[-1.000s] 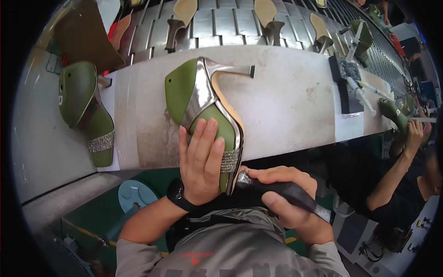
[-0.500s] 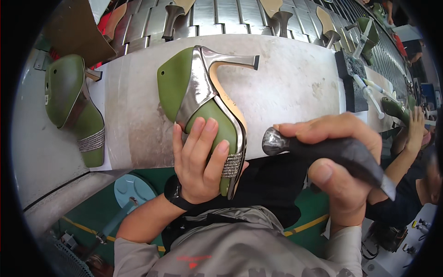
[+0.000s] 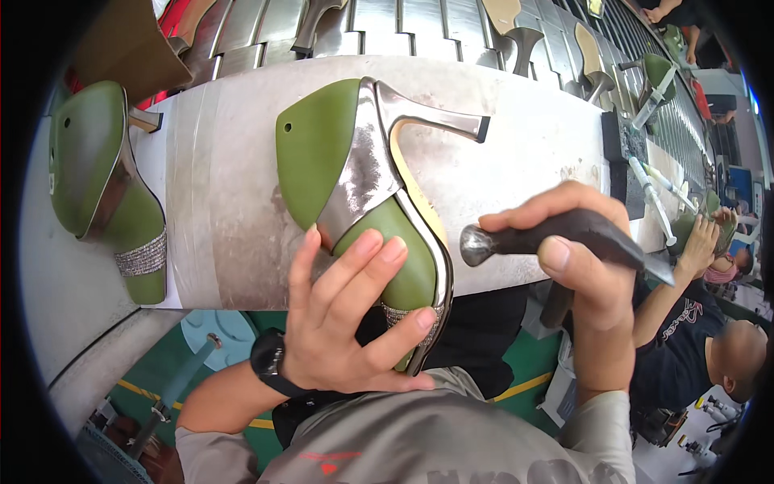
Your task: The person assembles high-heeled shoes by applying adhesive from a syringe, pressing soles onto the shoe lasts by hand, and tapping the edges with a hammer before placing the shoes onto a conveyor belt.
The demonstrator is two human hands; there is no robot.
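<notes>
A green high-heeled shoe (image 3: 318, 165) with a shiny silver strap lies on its side on the pale worktable, its slim heel pointing right. My left hand (image 3: 343, 331) grips its toe end, over the band of glittering stones; the fingers reach up onto the green part and the thumb presses near the sole edge. In my right hand (image 3: 592, 274) is a dark cobbler's hammer (image 3: 556, 236), grasped around its head. The hammer's rounded face points left, a short gap from the sole, and its wedge end points right. Part of the handle shows below my hand.
A matching green shoe (image 3: 89, 169) rests at the left edge of the table. Beyond the table runs a slatted metal conveyor (image 3: 387, 24) carrying soles with heels attached. Syringes (image 3: 651, 198) lie at the right by a dark block (image 3: 625, 145). A co-worker (image 3: 685, 355) works at far right.
The shoe's heel has swung right and slightly down, and its toe has come nearer to me. My left hand has moved lower with it. The hammer is slightly left and tilted less.
</notes>
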